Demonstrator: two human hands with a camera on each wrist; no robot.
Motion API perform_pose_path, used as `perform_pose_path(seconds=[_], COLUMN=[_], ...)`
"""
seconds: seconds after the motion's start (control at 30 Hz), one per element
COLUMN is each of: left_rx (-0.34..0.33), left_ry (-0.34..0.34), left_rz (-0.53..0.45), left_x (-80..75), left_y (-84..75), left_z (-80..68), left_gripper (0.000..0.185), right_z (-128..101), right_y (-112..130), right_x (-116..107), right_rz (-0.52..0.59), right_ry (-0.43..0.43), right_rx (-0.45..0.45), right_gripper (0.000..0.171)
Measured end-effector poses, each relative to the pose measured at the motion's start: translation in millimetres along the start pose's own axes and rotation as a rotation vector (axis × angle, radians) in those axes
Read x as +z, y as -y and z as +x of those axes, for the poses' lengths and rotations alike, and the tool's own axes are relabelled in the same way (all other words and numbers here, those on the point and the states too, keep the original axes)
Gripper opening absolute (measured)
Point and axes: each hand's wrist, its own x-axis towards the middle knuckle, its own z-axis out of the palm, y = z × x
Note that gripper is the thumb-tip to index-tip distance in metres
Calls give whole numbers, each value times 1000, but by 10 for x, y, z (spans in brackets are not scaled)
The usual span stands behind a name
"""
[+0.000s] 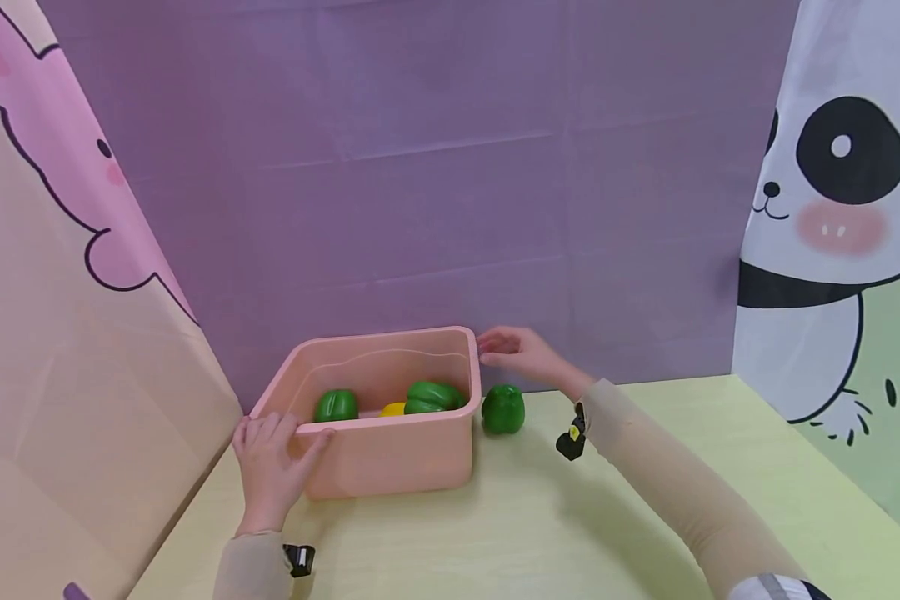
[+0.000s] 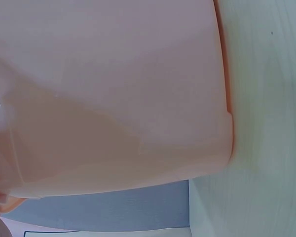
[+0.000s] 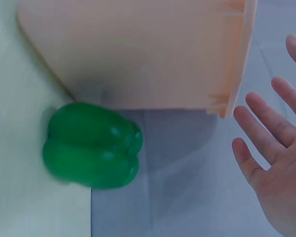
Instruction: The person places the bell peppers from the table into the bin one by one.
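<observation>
A pink plastic bin [image 1: 397, 457] stands on the table against the purple backdrop. Inside it lie a green bell pepper [image 1: 337, 405], another green bell pepper [image 1: 432, 397] and a partly hidden yellow thing [image 1: 393, 409]. My left hand [image 1: 270, 467] grips the bin's front left corner, fingers over the rim and thumb along the front. Beside the bin's far right corner is my right hand [image 1: 521, 350], its fingers spread and holding nothing; the right wrist view shows a gap between fingertips and rim. Below that hand a third green bell pepper [image 3: 92, 145] rests on the table, outside the bin.
The pale wooden table [image 1: 510, 533] ends at the purple cloth [image 1: 435, 192] behind. A printed cloth wall [image 1: 82, 400] borders the left side, and a panda-printed one [image 1: 810, 350] stands at the right. Something purple [image 1: 75, 592] shows at the lower left edge.
</observation>
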Motion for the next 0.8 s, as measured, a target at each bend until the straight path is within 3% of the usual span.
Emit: perform_pose_path(seconds=[0.2, 0.4, 0.67, 0.8], left_rx=[6, 4, -3, -5], left_ry=[-3, 1, 13, 10], left_rz=[1, 5, 7, 11], left_x=[-5, -7, -8, -8], left_y=[17, 17, 5, 2], left_z=[11, 13, 0, 2], left_gripper=[50, 57, 53, 51], right_z=[-88, -156, -216, -201], right_y=[-128, -341, -603, -630], right_x=[-51, -33, 129, 221], right_rz=[-64, -120, -222, -318], right_ry=[13, 104, 190, 204], right_rx=[8, 58, 169, 156], right_gripper=[49, 61, 70, 71])
